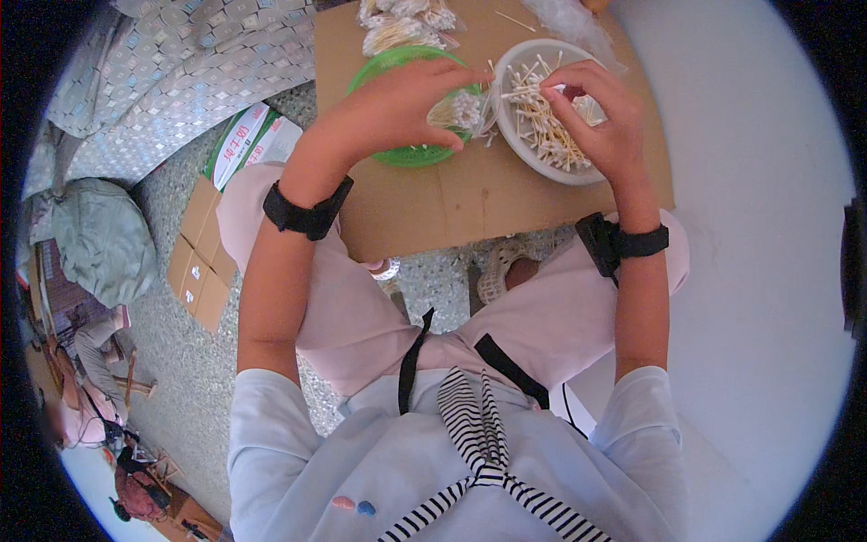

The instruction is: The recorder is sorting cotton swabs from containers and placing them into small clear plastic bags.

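Observation:
My left hand [393, 108] is over a green plastic basket [388, 61], its thumb and fingers spread wide apart. Beyond its palm, a bundle of white-tipped cotton swabs [459, 110] shows in the gap between thumb and fingers, with clear plastic at its right side. My right hand [603, 113] is above a white bowl [517, 149] heaped with loose cotton swabs [549, 135]. Its thumb and forefinger are pinched together at the end of a cotton swab [522, 92] that points left. The remaining fingers curl behind and are partly hidden.
Packed bundles of cotton swabs [402, 27] and clear plastic bags [573, 27] lie at the back of the cardboard-topped table [452, 203]. One stray swab [515, 20] rests between them. A white wall [759, 226] stands at right; a flattened carton [200, 257] is on the floor at left.

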Demonstrator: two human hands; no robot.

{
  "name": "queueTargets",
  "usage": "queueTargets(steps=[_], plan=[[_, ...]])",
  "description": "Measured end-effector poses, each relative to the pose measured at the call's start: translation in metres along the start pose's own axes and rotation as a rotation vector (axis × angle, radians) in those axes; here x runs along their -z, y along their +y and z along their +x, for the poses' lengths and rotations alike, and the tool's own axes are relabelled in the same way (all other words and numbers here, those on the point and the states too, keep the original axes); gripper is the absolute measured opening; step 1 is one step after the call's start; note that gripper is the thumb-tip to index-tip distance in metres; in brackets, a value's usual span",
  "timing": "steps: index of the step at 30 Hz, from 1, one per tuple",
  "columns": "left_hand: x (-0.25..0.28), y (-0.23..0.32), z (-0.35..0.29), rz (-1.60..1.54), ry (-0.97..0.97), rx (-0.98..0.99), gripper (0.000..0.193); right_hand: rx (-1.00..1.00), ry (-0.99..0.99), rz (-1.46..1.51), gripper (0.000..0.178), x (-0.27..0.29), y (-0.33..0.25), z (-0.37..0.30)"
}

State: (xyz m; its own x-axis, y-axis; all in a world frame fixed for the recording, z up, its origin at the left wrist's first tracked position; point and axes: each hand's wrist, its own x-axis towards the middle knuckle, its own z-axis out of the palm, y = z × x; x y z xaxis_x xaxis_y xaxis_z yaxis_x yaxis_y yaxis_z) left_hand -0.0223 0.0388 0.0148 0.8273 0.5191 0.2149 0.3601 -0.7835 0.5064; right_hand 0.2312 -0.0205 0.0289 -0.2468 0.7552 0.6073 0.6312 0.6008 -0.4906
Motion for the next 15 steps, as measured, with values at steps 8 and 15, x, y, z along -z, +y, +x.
queueTargets(steps=[8,15], plan=[[-0.010,-0.003,0.007,-0.020,0.006,0.050,0.046,-0.067,-0.158,-0.058,0.016,-0.021,-0.003,-0.003],[-0.016,-0.013,0.009,-0.151,0.158,0.151,0.030,-0.255,-0.230,0.096,0.021,-0.049,-0.007,-0.004]])
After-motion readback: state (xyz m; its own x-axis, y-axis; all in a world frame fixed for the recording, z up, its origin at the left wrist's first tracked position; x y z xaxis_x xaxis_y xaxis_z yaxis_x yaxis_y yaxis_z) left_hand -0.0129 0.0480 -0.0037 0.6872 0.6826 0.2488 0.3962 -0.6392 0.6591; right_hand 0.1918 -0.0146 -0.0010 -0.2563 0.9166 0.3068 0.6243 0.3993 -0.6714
